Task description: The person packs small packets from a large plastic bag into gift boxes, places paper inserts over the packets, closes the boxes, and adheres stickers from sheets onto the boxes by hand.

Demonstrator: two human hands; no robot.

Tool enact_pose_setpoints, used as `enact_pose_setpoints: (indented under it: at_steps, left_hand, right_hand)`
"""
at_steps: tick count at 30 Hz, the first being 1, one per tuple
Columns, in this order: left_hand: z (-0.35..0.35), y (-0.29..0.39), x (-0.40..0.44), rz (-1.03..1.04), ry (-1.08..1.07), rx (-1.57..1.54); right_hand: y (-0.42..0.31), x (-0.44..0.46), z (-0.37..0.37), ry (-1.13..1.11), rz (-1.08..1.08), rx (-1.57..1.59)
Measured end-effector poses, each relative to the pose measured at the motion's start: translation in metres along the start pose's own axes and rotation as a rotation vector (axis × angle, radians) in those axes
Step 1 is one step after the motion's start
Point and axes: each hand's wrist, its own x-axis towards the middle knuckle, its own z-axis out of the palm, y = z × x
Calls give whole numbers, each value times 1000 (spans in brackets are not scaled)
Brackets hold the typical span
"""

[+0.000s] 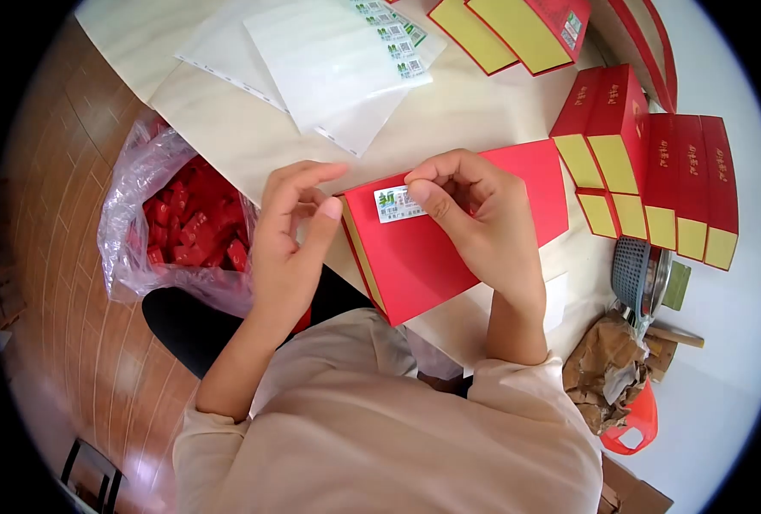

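A red box (432,265) with a yellow side lies on the table in front of me. My right hand (483,214) pinches the right end of a small white sticker (395,206) with green print and a code, held over the box's upper left part; whether the sticker touches the box I cannot tell. Just left of the box, my left hand (295,214) is raised with its fingers curved and apart, holding nothing. Sheets (312,51) with similar stickers along one edge lie on the table beyond my hands.
Several red and yellow boxes (616,128) stand at the right, with more (518,34) at the top. A plastic bag of red packets (196,218) is left of the table. A grey basket (630,267) and brown paper (602,368) sit at the lower right.
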Motion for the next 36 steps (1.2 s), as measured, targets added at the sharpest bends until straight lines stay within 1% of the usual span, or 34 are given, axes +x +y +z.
enact_pose_setpoints:
  at_steps: [3,5,6,8,9,12,20,30,36]
  left_hand:
    - [4,-6,2,-6,-60,-74]
    - [4,-10,4,-33,-71,-134]
    - [4,-11,4,-51,-77,-189]
    - [4,-9,5,-65,-77,-210]
    - [4,-9,5,-68,-78,-230]
    - [3,-11,5,-59,-79,-216]
    - [2,-11,5,-43,-86,-211]
    - [1,-13,5,-29,-103,-218]
    - [1,-12,4,-32,-103,-219]
  right_hand:
    - [-1,0,4,3,19,-3]
    - [1,0,10,55,-77,-46]
    - [3,1,12,54,-67,-45]
    - [8,1,14,51,-124,-87]
    - [8,1,14,50,-117,-84]
    - [4,2,14,16,-73,-138]
    - [4,3,15,38,-119,-236]
    - [7,2,18,52,-130,-218]
    - [7,2,18,60,-175,-250]
